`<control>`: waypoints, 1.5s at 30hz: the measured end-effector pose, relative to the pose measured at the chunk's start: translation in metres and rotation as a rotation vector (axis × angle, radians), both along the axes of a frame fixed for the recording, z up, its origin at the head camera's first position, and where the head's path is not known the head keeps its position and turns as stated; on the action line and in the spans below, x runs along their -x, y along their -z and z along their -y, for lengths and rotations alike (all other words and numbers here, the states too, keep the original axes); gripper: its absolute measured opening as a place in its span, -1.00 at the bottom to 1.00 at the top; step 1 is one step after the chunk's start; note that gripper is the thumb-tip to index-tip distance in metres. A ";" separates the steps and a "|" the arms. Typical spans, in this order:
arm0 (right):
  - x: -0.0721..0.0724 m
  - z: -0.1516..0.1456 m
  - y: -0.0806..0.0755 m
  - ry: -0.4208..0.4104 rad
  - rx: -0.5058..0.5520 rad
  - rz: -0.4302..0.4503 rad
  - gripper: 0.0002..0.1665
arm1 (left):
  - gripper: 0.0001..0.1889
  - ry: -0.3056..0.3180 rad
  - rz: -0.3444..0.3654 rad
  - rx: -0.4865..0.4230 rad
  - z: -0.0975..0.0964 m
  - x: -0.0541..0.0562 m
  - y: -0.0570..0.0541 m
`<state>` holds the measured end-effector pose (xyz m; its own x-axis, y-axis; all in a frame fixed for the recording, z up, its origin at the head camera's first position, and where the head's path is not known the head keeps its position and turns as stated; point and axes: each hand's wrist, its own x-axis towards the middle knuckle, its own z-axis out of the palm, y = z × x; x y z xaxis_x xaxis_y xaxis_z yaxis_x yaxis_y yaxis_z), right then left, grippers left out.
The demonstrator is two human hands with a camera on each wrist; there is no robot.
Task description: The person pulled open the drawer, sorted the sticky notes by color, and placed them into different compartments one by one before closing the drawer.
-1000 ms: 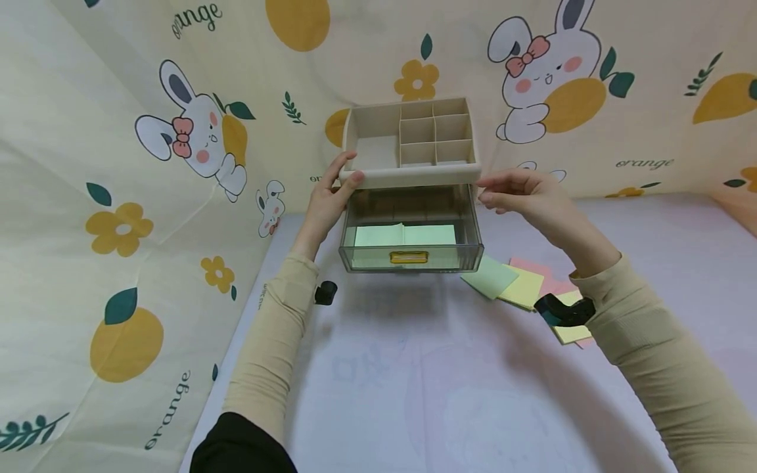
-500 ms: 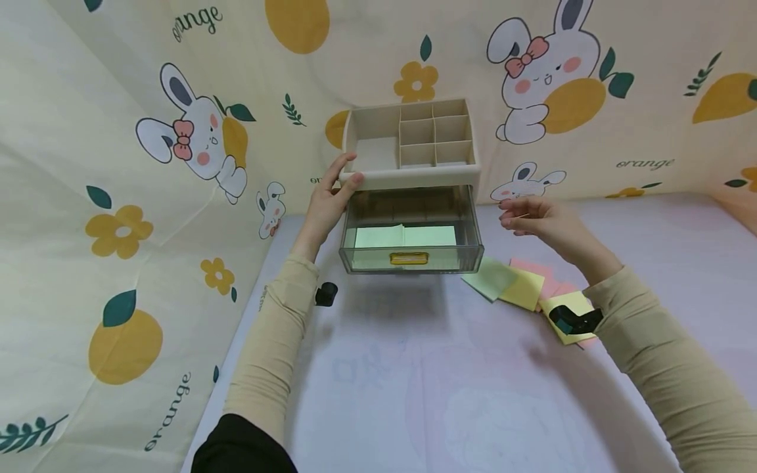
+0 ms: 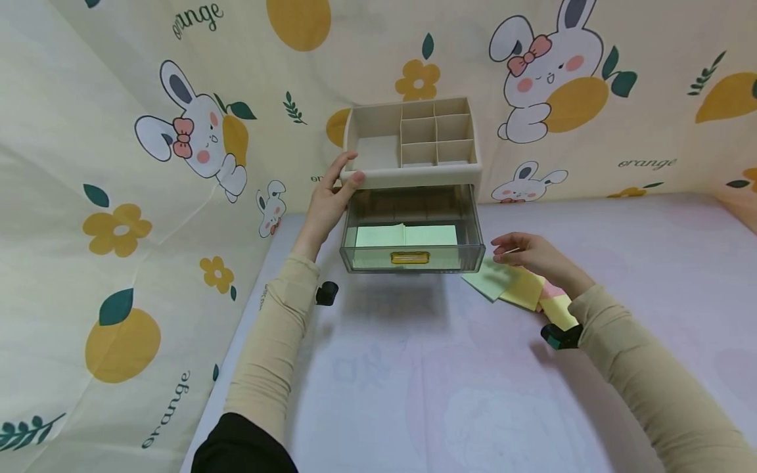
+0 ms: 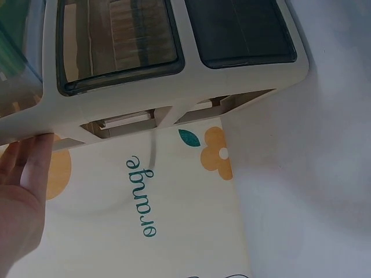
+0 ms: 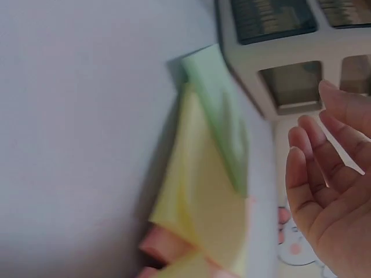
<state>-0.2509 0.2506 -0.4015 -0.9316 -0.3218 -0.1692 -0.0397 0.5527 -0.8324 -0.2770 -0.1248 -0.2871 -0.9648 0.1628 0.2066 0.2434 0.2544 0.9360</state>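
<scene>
My left hand (image 3: 322,213) holds the upper left corner of a white desk organizer (image 3: 414,177), its thumb on the front edge and its fingers at the side. The organizer's smoky clear drawer (image 3: 355,263) with a gold handle (image 3: 410,257) is pulled out, and light green paper pads (image 3: 432,234) lie inside. To the right, my right hand (image 3: 535,259) hovers above loose sticky notes, its fingers loosely bent with nothing between them. Those notes are green (image 3: 487,279), yellow (image 3: 523,289) and pink (image 3: 552,289); the hand and wrist partly hide them.
Small compartments (image 3: 454,151) divide the organizer's top. The left wrist view shows more dark drawer fronts (image 4: 240,35) lower on its face. Behind it and along the left hangs a cloth (image 3: 355,59) printed with rabbits and oranges. A pale table (image 3: 414,381) lies below.
My right hand has left the organizer's right side and come rightward, then down over the sticky notes. The left hand and the pulled-out drawer stay where they were.
</scene>
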 end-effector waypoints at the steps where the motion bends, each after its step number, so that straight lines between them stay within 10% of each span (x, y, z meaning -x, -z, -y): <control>1: 0.001 0.000 0.003 0.000 -0.017 0.003 -0.42 | -0.49 -0.001 0.000 0.001 0.000 0.000 0.000; 16: 0.007 -0.002 0.034 0.041 -0.095 0.011 -0.39 | -0.51 -0.020 -0.014 -0.006 0.004 0.021 0.019; 45: -0.002 -0.004 0.010 0.027 -0.249 -0.175 -0.48 | -0.49 -0.013 -0.001 0.020 -0.001 -0.005 -0.003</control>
